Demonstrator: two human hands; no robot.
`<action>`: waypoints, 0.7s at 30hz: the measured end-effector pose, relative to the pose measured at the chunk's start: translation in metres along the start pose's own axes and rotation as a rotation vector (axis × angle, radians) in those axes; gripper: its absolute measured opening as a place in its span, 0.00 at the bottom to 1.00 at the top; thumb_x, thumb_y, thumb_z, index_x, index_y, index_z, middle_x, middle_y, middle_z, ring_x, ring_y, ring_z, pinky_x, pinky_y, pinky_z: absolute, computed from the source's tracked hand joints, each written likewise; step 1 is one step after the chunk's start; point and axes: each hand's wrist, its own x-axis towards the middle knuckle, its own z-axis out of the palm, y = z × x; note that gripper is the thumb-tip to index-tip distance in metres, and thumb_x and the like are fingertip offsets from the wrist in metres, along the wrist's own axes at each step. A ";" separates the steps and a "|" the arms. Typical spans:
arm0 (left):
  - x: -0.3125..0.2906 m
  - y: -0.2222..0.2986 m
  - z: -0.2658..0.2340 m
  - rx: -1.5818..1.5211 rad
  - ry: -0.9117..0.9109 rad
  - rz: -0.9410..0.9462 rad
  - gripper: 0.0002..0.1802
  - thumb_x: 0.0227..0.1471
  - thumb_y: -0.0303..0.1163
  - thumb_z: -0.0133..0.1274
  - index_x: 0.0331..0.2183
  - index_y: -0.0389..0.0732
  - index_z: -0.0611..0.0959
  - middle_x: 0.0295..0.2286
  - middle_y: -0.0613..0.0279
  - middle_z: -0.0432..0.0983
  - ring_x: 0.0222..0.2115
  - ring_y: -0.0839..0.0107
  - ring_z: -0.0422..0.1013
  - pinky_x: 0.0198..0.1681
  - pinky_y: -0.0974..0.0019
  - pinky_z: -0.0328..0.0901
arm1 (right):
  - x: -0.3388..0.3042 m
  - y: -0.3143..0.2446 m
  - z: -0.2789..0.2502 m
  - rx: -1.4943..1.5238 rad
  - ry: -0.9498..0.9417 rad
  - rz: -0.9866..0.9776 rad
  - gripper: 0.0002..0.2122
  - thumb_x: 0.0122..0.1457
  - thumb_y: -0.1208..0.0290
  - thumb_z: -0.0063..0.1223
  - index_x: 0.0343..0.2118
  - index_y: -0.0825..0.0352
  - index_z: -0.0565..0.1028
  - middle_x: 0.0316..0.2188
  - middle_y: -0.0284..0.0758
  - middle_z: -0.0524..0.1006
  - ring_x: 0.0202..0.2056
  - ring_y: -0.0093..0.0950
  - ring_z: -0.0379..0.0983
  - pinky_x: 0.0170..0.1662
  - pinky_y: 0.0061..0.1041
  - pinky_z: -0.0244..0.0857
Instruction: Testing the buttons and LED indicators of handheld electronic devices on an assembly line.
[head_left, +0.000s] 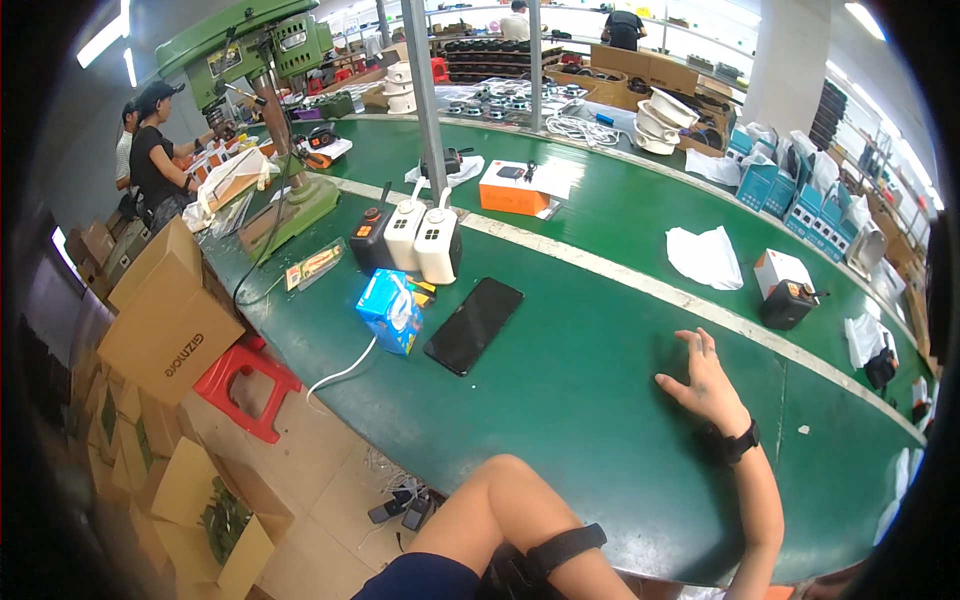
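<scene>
My right hand (702, 385) is over the green table (590, 400) with its fingers apart and nothing in them. A dark band circles its wrist. My left arm (505, 500) is sharply bent at the table's near edge, with a black strap around it; the left hand is out of view. Left of my right hand lies a black smartphone (475, 325). Beside the phone stands a blue box (390, 312). Behind that box are a black block-shaped device (372, 242) and two white ones (438, 248). A small black device (788, 305) sits right of my right hand.
A conveyor (610, 195) runs behind the table, bearing an orange-and-white box (515, 190) and a white sheet (703, 257). Metal posts (425, 100) rise at the back. A green drill press (290, 215), cardboard boxes (175, 315) and a red stool (250, 390) stand left. People work farther off.
</scene>
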 end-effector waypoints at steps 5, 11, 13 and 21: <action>-0.001 0.000 0.001 -0.001 0.002 -0.003 0.14 0.54 0.32 0.55 0.42 0.35 0.80 0.40 0.53 0.77 0.40 0.62 0.73 0.44 0.63 0.67 | 0.000 -0.005 0.001 0.006 0.002 -0.006 0.33 0.52 0.62 0.61 0.57 0.67 0.57 0.59 0.59 0.54 0.63 0.54 0.50 0.62 0.41 0.53; 0.000 0.001 0.000 0.003 0.005 -0.009 0.14 0.53 0.31 0.55 0.42 0.35 0.80 0.40 0.53 0.77 0.40 0.62 0.73 0.44 0.63 0.68 | 0.001 -0.004 0.001 0.012 -0.007 -0.018 0.33 0.52 0.62 0.61 0.57 0.67 0.57 0.59 0.60 0.53 0.63 0.54 0.49 0.62 0.41 0.53; 0.000 0.001 0.000 0.009 0.001 -0.005 0.14 0.53 0.31 0.55 0.42 0.35 0.80 0.40 0.53 0.77 0.40 0.62 0.73 0.44 0.63 0.68 | 0.000 -0.005 0.002 0.002 -0.004 -0.025 0.33 0.52 0.62 0.61 0.57 0.67 0.57 0.59 0.59 0.54 0.62 0.53 0.50 0.62 0.41 0.53; -0.003 0.000 -0.001 0.020 0.017 -0.004 0.14 0.53 0.31 0.56 0.41 0.35 0.80 0.40 0.54 0.78 0.40 0.62 0.74 0.44 0.64 0.68 | -0.001 -0.015 -0.007 0.111 0.103 -0.152 0.28 0.53 0.68 0.59 0.55 0.67 0.60 0.57 0.57 0.57 0.60 0.54 0.54 0.61 0.42 0.54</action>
